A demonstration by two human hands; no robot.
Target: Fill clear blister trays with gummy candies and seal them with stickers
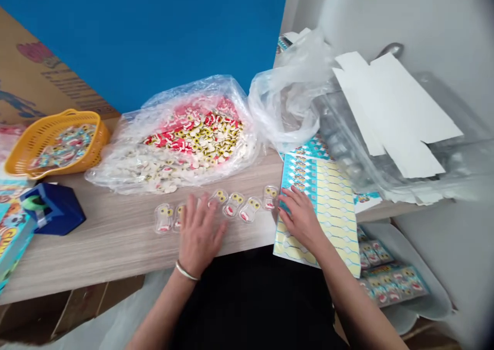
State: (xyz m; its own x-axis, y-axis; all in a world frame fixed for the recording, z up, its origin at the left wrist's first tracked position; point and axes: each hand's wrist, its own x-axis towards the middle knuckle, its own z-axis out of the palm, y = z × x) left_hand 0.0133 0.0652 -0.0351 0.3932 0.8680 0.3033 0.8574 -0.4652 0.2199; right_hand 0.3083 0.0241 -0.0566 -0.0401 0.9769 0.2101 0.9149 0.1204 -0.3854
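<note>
Clear packets (pixel 249 210), one row: lying near the front edge of the table (pixel 116 242). Left hand (pixel 199 232): covering part of the row, fingers spread. Right hand (pixel 300 217): extending loose fingers over printed sheets (pixel 338 213) overhanging that edge.

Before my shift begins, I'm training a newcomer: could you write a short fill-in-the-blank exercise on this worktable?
The left hand has a bracelet around its ____.
The rightmost clear packet lies beside the ____ hand.
The tape dispenser is ____ in colour.

Missing words: wrist; right; blue.
</note>
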